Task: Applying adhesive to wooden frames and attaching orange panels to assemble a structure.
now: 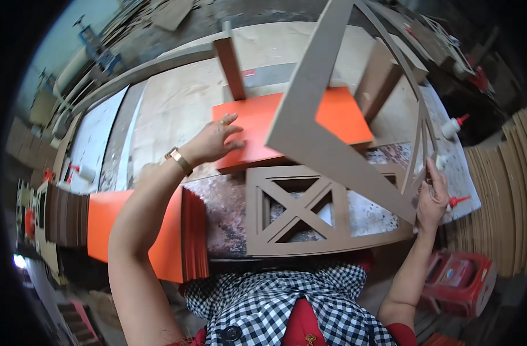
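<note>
My right hand (432,199) grips a flat brown fibreboard frame (355,176) by its near right corner. The cut-out frame is raised and tilted, with a wide angled arm and a thin curved edge, and it hides part of what lies beneath. Below it is an orange-faced board (252,130) on the worktable. Over the left part of that board hovers my left hand (218,138), fingers apart and holding nothing; whether the fingertips touch it I cannot tell. Another fibreboard frame with a cross-shaped lattice (298,209) lies in front of the orange board, near the table's front edge.
Upright wooden blocks stand behind the orange board, left (231,69) and right (379,81). A stack of orange boards (168,236) sits at left. White glue bottles with red tips stand at left (85,173) and right (449,128). Brown panels (505,184) and a red container (456,282) are at right.
</note>
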### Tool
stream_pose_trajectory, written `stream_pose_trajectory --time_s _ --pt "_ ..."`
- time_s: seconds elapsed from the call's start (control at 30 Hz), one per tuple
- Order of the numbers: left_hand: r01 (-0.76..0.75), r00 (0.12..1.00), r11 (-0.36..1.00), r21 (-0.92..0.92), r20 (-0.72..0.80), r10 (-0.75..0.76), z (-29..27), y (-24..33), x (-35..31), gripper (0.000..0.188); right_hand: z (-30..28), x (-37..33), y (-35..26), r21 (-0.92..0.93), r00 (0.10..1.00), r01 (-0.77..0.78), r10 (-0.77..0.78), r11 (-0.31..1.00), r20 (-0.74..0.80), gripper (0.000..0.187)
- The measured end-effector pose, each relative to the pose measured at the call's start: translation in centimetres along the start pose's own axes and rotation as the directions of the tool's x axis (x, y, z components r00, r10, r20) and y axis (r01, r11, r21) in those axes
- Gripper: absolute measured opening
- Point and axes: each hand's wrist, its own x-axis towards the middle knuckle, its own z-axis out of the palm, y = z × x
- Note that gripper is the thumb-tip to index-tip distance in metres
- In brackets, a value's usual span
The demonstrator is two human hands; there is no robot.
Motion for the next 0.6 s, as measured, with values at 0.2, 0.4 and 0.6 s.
stream_pose_trajectory --time_s 0.2,0.4,0.6 --pt "0.240 0.849 0.714 -0.658 -0.214 -0.483 -7.0 -2.4 -4.2 0.037 6.2 4.4 -5.8 0.032 0.923 0.342 -0.342 0.939 0.175 0.046" --pt "0.119 0.793 0.370 -0.921 -0.136 -0.594 -6.8 -3.1 -7.5 0.055 14.3 9.3 -4.3 -0.069 0.741 0.631 -0.573 0.773 0.349 0.037" --pt "0.368 0.741 0.389 -0.845 0.014 -0.671 -1.9 -0.2 -6.2 0.070 18.1 11.7 -2.9 -0.101 0.792 0.349 -0.235 0.932 0.564 0.032"
